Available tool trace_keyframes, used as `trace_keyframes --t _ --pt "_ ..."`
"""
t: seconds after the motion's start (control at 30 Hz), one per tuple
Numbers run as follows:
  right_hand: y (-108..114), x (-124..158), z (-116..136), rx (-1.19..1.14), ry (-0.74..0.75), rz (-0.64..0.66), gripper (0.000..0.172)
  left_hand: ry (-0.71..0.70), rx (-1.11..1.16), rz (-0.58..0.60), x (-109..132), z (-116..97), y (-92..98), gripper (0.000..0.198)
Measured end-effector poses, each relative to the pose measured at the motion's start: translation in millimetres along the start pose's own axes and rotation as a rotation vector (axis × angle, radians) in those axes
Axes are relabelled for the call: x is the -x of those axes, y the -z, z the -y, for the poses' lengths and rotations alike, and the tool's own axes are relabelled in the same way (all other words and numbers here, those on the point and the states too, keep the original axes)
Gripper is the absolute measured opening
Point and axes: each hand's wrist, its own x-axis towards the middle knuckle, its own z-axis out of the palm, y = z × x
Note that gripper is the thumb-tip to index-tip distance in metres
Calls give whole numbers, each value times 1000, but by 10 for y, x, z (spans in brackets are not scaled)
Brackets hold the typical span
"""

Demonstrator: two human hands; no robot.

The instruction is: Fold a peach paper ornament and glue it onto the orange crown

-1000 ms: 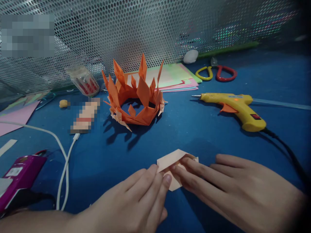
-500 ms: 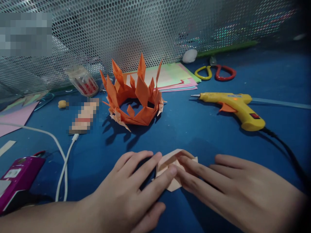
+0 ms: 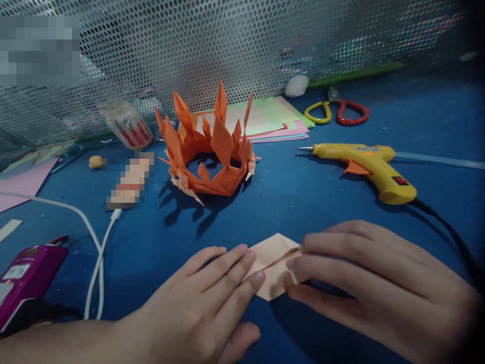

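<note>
A small piece of pale peach folded paper (image 3: 271, 253) lies on the blue table, with a narrow gap along the fold across its middle. My left hand (image 3: 215, 293) rests flat, its fingers stretched out and the fingertips pressing the paper's left edge. At the opposite side, my right hand (image 3: 356, 278) has its thumb and fingers closed around the right corner, which they hide. Beyond both hands stands an orange folded-paper crown (image 3: 231, 186) with tall points and paler paper pieces on its sides.
On the right lies a yellow glue gun (image 3: 352, 151) with its cord, and behind it red-and-yellow-handled scissors (image 3: 352, 112). Paper sheets (image 3: 261, 114) lie by the mesh wall (image 3: 242, 45). Leftward are a jar (image 3: 131, 126), a white cable (image 3: 100, 263) and a purple device (image 3: 34, 278).
The paper's raised upper flap has come down flat. My right hand has shifted from inside the fold to the right corner, while my left fingertips have drawn back to the left edge.
</note>
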Motion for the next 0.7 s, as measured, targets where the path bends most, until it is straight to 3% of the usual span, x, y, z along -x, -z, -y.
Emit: trace_keyframes --t 0.3,0.7 --pt "-11 -135 -100 1 132 138 32 -8 -19 -4 14 -10 -26 33" --pt "-8 -24 -9 8 -35 60 28 40 -19 -36 13 -24 -2 33"
